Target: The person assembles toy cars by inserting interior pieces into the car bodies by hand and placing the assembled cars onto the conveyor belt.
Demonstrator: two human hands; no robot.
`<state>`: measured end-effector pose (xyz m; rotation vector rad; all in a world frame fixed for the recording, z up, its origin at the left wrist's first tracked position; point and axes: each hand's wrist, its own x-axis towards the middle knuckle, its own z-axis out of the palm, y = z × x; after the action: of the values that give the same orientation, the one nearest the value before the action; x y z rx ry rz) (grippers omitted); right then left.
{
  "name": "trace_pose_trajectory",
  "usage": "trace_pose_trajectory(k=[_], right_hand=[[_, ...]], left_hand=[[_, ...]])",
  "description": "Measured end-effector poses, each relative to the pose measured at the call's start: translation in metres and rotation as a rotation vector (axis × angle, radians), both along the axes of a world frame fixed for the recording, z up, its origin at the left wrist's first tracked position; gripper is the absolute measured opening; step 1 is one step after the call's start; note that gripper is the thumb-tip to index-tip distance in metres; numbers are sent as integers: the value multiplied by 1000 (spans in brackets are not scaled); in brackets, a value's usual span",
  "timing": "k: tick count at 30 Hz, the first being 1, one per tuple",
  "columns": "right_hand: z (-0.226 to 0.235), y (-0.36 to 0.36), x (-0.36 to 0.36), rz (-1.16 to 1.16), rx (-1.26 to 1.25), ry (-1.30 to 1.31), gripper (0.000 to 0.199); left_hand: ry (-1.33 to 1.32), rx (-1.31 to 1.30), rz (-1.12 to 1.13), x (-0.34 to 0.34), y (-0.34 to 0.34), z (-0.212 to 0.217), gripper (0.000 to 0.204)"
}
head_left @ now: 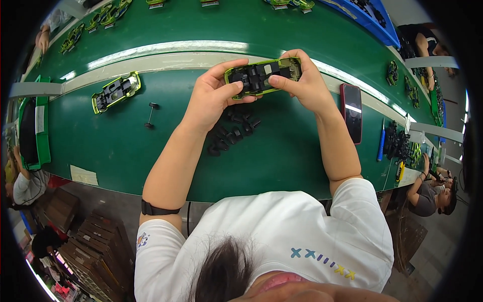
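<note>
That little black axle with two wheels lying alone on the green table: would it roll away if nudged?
Probably: the wheel axle rests on round wheels on the smooth green table, so a nudge along its rolling direction should move it. It looks thin, likely very light.

Right hand (304, 85) perhaps hides toy car chassis (261, 76) end.

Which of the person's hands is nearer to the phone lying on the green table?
Right. The right hand grips the toy car chassis just beside the phone; the left hand holds the chassis's far end, farther from the phone.
</note>
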<state>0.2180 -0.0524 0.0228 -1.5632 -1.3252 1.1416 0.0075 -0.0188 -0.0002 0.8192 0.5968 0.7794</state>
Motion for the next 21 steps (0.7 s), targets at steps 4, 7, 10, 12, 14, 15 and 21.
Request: trace_pose_trajectory(k=[4,7,10,12,14,15,21], right_hand=[[-6,1,5,40,64,-36,55],[2,0,7,76,22,59,51],[5,2,6,41,-35,123,45],[-2,2,6,26,-16,119,42],[-4,3,5,11,2,116,40],[-4,3,5,3,-2,142,37],[-4,3,-1,-72,-20,239,31]], left_hand=[[3,-1,2,1,-1,1,40],[-9,10,9,-1,-1,3,41],[-9,28,11,0,-2,3,42],[-5,43,16,0,-3,3,42],[-14,45,18,1,-3,2,42],[-14,44,18,1,-3,2,42],[-30,1,15,3,-3,0,43]])
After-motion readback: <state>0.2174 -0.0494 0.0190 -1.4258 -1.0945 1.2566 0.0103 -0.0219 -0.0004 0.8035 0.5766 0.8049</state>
